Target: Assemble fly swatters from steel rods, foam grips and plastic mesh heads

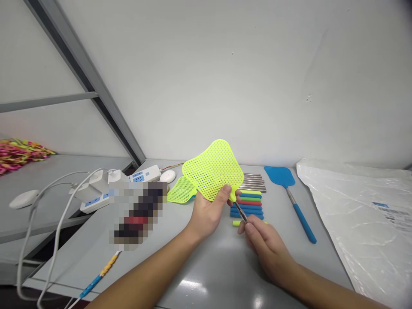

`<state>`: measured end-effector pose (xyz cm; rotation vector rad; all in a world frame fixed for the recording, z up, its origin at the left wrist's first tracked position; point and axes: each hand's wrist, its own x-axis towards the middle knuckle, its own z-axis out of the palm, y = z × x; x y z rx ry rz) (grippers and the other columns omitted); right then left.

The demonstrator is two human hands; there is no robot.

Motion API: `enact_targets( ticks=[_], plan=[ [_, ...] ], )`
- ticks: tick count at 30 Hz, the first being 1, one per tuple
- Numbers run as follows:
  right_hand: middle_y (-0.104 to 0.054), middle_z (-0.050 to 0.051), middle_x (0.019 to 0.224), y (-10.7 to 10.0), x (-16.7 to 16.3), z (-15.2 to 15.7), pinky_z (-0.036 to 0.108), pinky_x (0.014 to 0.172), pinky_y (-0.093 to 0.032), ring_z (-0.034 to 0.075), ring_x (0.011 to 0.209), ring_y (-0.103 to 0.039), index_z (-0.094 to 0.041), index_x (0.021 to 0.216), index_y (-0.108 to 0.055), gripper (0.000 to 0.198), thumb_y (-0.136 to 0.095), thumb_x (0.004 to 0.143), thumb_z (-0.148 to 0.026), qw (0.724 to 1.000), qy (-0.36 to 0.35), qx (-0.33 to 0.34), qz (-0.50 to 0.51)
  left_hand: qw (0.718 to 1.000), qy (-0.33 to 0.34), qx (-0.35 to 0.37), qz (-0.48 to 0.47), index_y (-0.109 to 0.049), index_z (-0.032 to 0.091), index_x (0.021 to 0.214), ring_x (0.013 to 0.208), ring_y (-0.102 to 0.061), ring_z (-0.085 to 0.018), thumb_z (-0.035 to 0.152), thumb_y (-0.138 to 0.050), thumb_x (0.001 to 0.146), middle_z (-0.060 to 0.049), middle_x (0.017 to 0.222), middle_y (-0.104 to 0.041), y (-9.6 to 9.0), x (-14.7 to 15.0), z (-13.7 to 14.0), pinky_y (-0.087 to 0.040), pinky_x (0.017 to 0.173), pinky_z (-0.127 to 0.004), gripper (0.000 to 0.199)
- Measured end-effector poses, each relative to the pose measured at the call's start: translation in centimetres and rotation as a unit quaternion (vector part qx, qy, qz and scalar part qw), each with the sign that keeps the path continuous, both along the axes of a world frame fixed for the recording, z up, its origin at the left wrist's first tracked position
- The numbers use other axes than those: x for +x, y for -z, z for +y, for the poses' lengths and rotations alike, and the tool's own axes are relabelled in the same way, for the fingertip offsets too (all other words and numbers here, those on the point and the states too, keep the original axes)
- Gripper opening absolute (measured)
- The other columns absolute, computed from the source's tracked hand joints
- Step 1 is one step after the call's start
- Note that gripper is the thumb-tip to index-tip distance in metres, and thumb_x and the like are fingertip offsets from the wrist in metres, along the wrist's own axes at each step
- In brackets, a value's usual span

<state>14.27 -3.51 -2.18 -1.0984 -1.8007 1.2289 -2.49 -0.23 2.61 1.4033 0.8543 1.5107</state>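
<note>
My left hand [208, 212] grips a yellow-green perforated fly swatter head [215, 169] near its neck, thumb on the front. From that neck a thin metal rod [240, 211] slants down to the right. The fingers of my right hand [265, 244] close around the rod's lower end. Behind the hands lies a stack of foam handle sleeves [247, 208] in blue, red, green and yellow, with a loose yellow-green sleeve [236, 223] nearer me. Several metal rods [254, 182] lie beyond them. Another yellow-green swatter head [180, 191] rests left of my left hand.
A blue fly swatter [299, 210] with a blue handle lies at right, beside a clear plastic bag [357, 214]. White power strips [141, 176] with cables and a white round object [168, 176] are at left. A pixelated object [138, 219] is near them.
</note>
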Motion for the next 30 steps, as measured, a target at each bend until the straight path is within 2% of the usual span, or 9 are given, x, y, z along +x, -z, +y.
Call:
enact_targets(
  ticks=[5, 9, 12, 15, 19, 24, 30],
  plan=[
    [-0.044, -0.004, 0.058, -0.25, -0.14, 0.08, 0.024, 0.054, -0.032, 0.012, 0.055, -0.041, -0.021, 0.081, -0.055, 0.035, -0.035, 0.097, -0.046, 1.0, 0.014, 0.015, -0.02, 0.999, -0.033, -0.001, 0.019, -0.065, 0.017, 0.084, 0.069, -0.063, -0.014, 0.034, -0.056, 0.09, -0.003, 0.077, -0.068, 0.17, 0.01, 0.0, -0.05, 0.063, -0.026, 0.02],
    [-0.057, -0.001, 0.071, -0.58, -0.23, 0.19, 0.025, 0.061, -0.037, 0.015, 0.066, -0.051, -0.021, 0.083, -0.058, 0.035, -0.038, 0.096, -0.046, 0.999, 0.029, 0.031, -0.02, 0.997, -0.067, 0.004, 0.041, -0.065, 0.017, 0.081, 0.071, -0.062, -0.014, 0.033, -0.059, 0.088, -0.003, 0.076, -0.067, 0.17, 0.03, 0.03, -0.05, 0.066, -0.026, 0.019],
    [-0.063, 0.002, 0.083, -0.58, -0.19, 0.15, 0.026, 0.065, -0.039, 0.017, 0.075, -0.056, -0.021, 0.089, -0.061, 0.034, -0.04, 0.095, -0.047, 0.999, 0.032, 0.03, -0.012, 0.997, -0.066, -0.013, 0.043, -0.065, 0.016, 0.081, 0.067, -0.06, -0.014, 0.036, -0.059, 0.088, -0.003, 0.076, -0.067, 0.23, 0.02, 0.25, -0.05, 0.064, -0.026, 0.022],
    [-0.065, 0.002, 0.084, -0.54, -0.15, 0.04, 0.025, 0.066, -0.039, 0.017, 0.077, -0.057, -0.021, 0.09, -0.063, 0.034, -0.042, 0.095, -0.047, 0.999, 0.034, 0.026, -0.003, 0.998, -0.044, -0.028, 0.028, -0.065, 0.016, 0.084, 0.062, -0.058, -0.013, 0.037, -0.058, 0.088, -0.003, 0.076, -0.066, 0.26, 0.02, 0.44, -0.05, 0.061, -0.026, 0.023],
    [-0.058, -0.001, 0.073, -0.6, -0.16, -0.02, 0.025, 0.065, -0.038, 0.015, 0.069, -0.052, -0.022, 0.088, -0.062, 0.035, -0.04, 0.095, -0.048, 0.999, 0.036, 0.02, 0.011, 1.0, -0.02, -0.024, 0.003, -0.064, 0.017, 0.085, 0.062, -0.058, -0.012, 0.036, -0.057, 0.089, -0.003, 0.075, -0.065, 0.21, 0.11, 0.38, -0.05, 0.06, -0.026, 0.021],
    [-0.036, -0.006, 0.056, -0.63, -0.17, -0.09, 0.024, 0.053, -0.029, 0.011, 0.053, -0.035, -0.021, 0.087, -0.06, 0.037, -0.039, 0.095, -0.05, 0.999, 0.011, -0.025, 0.031, 0.998, -0.002, -0.042, -0.053, -0.062, 0.017, 0.086, 0.063, -0.06, -0.014, 0.039, -0.058, 0.088, -0.004, 0.076, -0.065, 0.23, 0.29, 0.18, -0.05, 0.06, -0.028, 0.022],
    [-0.034, -0.006, 0.058, -0.31, 0.0, -0.16, 0.023, 0.051, -0.026, 0.01, 0.053, -0.032, -0.02, 0.087, -0.059, 0.038, -0.039, 0.095, -0.051, 0.997, 0.0, -0.047, 0.066, 0.997, 0.005, -0.052, -0.053, -0.062, 0.018, 0.089, 0.06, -0.059, -0.014, 0.038, -0.056, 0.089, -0.005, 0.078, -0.067, 0.38, 0.12, 0.1, -0.05, 0.061, -0.03, 0.021]
  ],
)
